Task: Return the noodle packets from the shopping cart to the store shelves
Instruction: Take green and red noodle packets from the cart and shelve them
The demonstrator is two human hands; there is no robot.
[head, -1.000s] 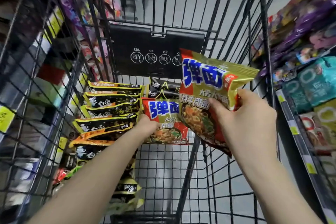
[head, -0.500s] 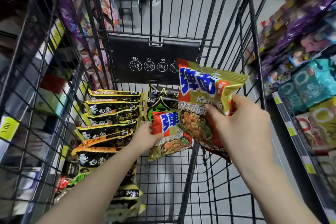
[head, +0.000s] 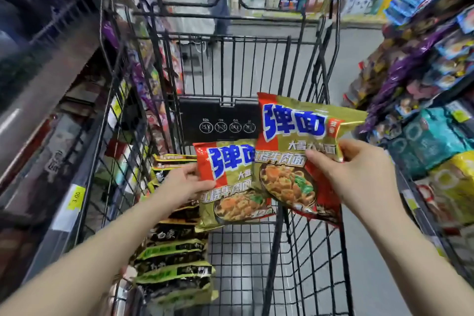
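Over the cart (head: 318, 251), the left hand (head: 179, 186) grips one red-and-gold packet (head: 228, 185) and the right hand (head: 359, 174) grips another (head: 295, 136), both lifted clear. A row of dark packets (head: 174, 264) waits along the cart's left side; most of the returning seems undone.

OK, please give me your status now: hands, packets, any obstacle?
Left hand grips one red-gold packet; right hand grips another. Black-green packets remain in cart. No obstacle visible.
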